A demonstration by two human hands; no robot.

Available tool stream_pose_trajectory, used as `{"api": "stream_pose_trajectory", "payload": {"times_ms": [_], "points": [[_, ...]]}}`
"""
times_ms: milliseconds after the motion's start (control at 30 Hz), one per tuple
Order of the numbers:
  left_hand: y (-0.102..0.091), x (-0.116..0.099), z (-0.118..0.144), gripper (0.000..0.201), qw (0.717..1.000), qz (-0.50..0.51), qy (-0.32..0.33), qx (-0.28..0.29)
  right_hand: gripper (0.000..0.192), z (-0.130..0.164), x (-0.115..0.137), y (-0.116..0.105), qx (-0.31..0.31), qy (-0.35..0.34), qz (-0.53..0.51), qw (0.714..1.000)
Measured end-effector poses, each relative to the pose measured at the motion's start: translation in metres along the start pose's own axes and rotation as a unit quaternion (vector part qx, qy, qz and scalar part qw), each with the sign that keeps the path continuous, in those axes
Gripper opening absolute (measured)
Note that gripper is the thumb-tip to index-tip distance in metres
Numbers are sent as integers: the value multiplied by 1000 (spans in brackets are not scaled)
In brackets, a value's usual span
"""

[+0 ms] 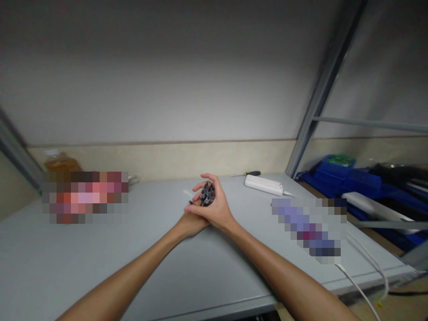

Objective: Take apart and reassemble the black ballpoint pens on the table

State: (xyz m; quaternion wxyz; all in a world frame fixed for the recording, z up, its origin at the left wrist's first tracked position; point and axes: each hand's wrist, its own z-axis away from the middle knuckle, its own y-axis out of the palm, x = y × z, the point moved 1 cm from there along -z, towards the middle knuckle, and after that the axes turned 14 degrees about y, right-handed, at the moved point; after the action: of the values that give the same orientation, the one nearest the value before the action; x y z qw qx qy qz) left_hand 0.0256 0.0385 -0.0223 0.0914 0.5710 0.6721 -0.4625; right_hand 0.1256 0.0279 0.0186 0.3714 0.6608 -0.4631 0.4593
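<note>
The grey table fills most of my view, running from my elbows out to the pale wall at the far edge. To the right, past a slanted metal post, blue crates sit lower down, off the table.

On the far right of the table lies one white power strip, its long axis running left to right, with a single screwdriver just behind it. A white cable trails off the near right edge. At the far left stands one bottle of amber liquid.

Both of my forearms meet at the middle of the table. My right hand lies on top, its fingers curled shut around a bundle of dark pens. The bundle stands roughly upright, ends pointing up and slightly away from me (I count about six or seven tips, too small to be sure).

My left hand sits under and just left of the right one, touching it at the wrist; I cannot tell whether its fingers grip the bundle from below. One dark piece pokes out to the left, at the fingertips.
</note>
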Motion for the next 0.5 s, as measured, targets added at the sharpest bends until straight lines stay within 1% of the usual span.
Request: {"api": "stream_pose_trajectory", "payload": {"times_ms": [100, 200, 300, 400, 500], "points": [[1, -7, -2, 44, 999, -16, 29, 16, 64, 0, 0, 0, -12, -14, 3, 1000], [2, -13, -3, 44, 999, 16, 38, 16, 57, 0, 1, -1, -20, -30, 14, 999], [3, -12, -1, 46, 995, 101, 10, 16, 40, -1, 2, -2, -21, -31, 7, 999], [4, -10, 0, 48, 983, 183, -31, 11, 28, -2, 0, -3, -19, -12, -25, 999], [4, -11, 1, 52, 978, 204, -47, -7, 21, -4, -3, -4, -34, -6, -20, 999]]}}
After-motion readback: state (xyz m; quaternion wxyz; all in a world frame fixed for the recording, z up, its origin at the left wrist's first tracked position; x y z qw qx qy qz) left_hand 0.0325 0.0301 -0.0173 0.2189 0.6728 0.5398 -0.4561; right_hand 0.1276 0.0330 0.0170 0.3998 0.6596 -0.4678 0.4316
